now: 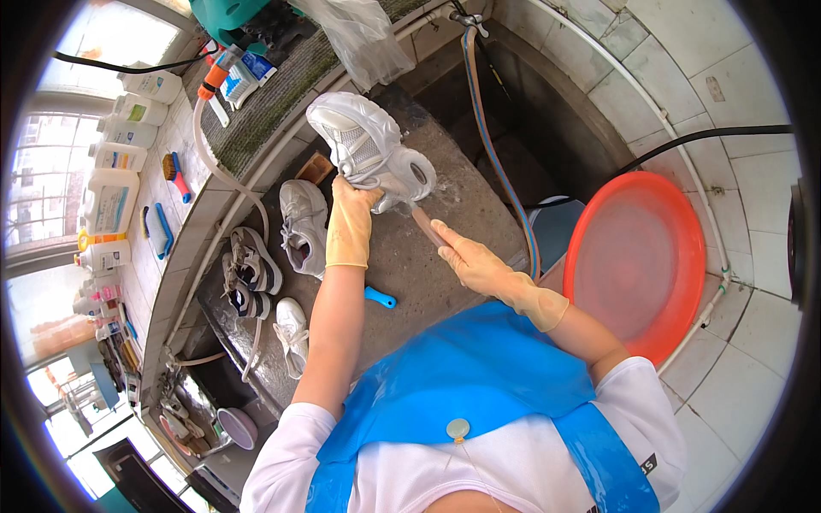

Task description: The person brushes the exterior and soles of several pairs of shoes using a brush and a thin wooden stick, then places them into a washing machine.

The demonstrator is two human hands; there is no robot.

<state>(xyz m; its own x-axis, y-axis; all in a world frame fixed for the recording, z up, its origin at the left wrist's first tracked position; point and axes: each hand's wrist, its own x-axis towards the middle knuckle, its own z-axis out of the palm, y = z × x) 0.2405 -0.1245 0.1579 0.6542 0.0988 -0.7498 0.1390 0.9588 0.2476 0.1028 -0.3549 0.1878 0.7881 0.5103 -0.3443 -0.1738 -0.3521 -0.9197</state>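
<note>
My left hand (351, 215), in a pale yellow rubber glove, grips a white chunky sneaker (365, 141) near its laces and collar, above a wet stone slab (442, 250). In my right hand (474, 260), gloved the same way, is a brownish handle (428, 226), perhaps of a brush or hose; its far end meets the sneaker's sole near the heel, where what it bears is hard to tell. Left of my left forearm lie a greyish-white sneaker (303, 224), a pair of dark-and-beige sneakers (251, 269) and a white shoe (292, 333). A blue handle (381, 297) lies on the slab.
A red basin (641, 263) holding cloudy water stands at the right. A striped hose (487, 134) hangs from a tap beside a deep dark trough (532, 115). On the tiled ledge at left are brushes (157, 229) and several white bottles (112, 202); a clear hose (215, 160) crosses its edge.
</note>
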